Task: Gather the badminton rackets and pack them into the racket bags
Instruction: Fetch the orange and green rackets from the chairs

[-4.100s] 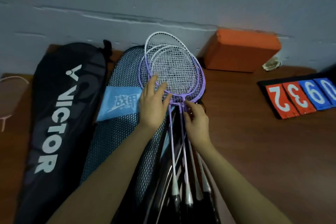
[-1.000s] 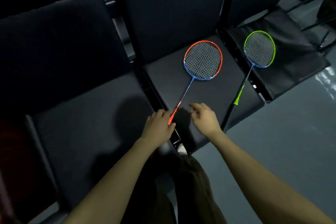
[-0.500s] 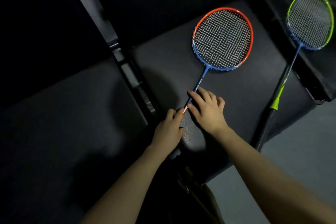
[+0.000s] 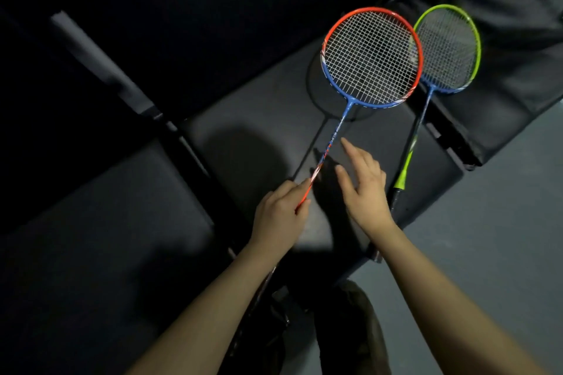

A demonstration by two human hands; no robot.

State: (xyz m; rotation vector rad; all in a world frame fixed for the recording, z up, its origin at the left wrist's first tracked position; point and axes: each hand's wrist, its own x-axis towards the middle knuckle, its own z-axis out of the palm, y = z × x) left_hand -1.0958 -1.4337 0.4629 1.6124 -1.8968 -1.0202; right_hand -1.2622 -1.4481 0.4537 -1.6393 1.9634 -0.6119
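Dark padded seats (image 4: 268,119) fill the frame, grey floor (image 4: 487,237) lower right. Two rackets: left hand (image 4: 280,216) grips the orange-blue racket (image 4: 372,58), seemingly lifted; right hand (image 4: 364,189) spread wide beside the green racket (image 4: 447,49).

place: sports hall seating | evidence: row of dark padded seats (image 4: 274,119), grey floor (image 4: 487,237)

The left hand (image 4: 281,216) has lifted the red racket (image 4: 372,58) off the seat, apparently; its head now overlaps the green racket (image 4: 447,49). The right hand (image 4: 364,189) has let go.

Left hand (image 4: 278,216) curled, thin shaft pinched; right hand (image 4: 364,189) held open just right, fingers spread forward.
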